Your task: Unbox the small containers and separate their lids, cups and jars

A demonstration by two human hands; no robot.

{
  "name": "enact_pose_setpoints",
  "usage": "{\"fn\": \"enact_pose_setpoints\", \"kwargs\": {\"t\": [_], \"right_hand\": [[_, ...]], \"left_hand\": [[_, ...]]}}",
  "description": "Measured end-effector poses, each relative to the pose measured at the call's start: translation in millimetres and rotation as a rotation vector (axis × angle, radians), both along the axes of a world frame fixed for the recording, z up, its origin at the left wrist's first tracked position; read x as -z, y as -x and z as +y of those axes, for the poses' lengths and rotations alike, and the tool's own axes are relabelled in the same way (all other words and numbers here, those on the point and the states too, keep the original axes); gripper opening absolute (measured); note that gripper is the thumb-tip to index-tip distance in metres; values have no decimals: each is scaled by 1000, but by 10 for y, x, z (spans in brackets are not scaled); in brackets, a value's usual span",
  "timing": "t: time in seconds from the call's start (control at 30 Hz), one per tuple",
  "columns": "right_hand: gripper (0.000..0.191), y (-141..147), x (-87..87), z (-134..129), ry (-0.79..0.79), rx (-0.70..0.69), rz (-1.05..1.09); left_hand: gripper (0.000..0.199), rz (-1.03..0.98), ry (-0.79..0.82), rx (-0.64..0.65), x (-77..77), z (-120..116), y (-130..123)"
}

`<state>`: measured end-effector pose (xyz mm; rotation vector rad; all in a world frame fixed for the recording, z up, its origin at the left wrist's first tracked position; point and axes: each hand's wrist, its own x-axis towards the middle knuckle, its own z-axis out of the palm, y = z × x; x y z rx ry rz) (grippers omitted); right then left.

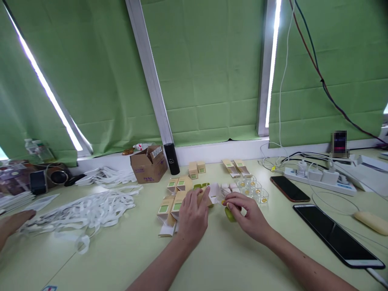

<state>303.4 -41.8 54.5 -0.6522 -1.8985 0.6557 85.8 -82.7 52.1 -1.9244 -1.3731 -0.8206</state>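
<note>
My left hand (193, 212) is closed around a small kraft paper box (208, 202), its white flap standing out to the right. Between the thumb and fingers of my right hand (247, 214) is a small green item (230, 215), whose exact kind I cannot make out. Just behind my hands lie more green pieces (201, 186) and small pale pink-white pieces (229, 186). Clear plastic cups (253, 190) with yellow bits inside stand beyond my right hand. Left of my left hand are several kraft boxes with green labels (164, 208), some with open flaps.
A cardboard carton (149, 165) and a black cylinder (171, 159) stand at the back. White straps (100, 208) are heaped on the left, near another person's hand (15, 224). On the right lie a phone (290, 188), a tablet (336, 234) and a power strip (321, 181) with cables.
</note>
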Motion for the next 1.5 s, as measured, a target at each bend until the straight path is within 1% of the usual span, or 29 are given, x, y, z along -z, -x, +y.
{"fn": "enact_pose_setpoints", "kwargs": {"t": [0.1, 0.17, 0.27, 0.37, 0.5, 0.6, 0.67, 0.77, 0.83, 0.87, 0.97, 1.07, 1.2, 1.3, 1.4, 1.5], "right_hand": [[27, -40, 7, -8, -177, 19, -237], [24, -55, 26, -12, -246, 38, -380], [19, -53, 54, -28, -289, 52, -532], [17, -44, 51, -61, -311, 59, -612], [16, -73, 0, -85, -297, 42, -560], [17, -106, -39, -48, -232, -3, -421], [19, -106, -49, -9, -141, -4, -257], [25, -59, -19, 35, 56, 46, -12], [29, -10, 33, 51, 153, 55, 71], [30, 14, 66, 59, 177, 52, 88], [30, 73, 171, 93, 173, 71, 91], [28, 107, 246, 138, 130, 137, 19], [27, 137, 279, 170, 73, 182, -51], [26, 155, 291, 175, 55, 196, -93], [25, 159, 310, 174, 50, 222, -154], [24, 152, 319, 166, 59, 234, -219]], "left_hand": [[68, -58, 10, -24, -17, 16, 38], [69, -79, 18, -26, -20, 19, 49], [70, -94, 26, -14, -20, 14, 47], [68, -111, 38, -2, -13, 10, 41], [69, -171, 49, 6, 15, 23, 50], [67, -265, 59, 16, 43, 44, 61], [66, -341, 56, 23, 54, 56, 64], [66, -424, 48, 50, 52, 62, 58], [65, -455, 50, 74, 41, 59, 48], [64, -465, 51, 84, 36, 56, 43], [63, -485, 53, 101, 29, 53, 24], [61, -505, 59, 101, 39, 55, 8], [60, -525, 67, 112, 54, 54, -6], [59, -564, 91, 164, 62, 51, -5], [59, -674, 145, 257, 79, 59, 4], [59, -903, 236, 372, 84, 81, 7]]}}
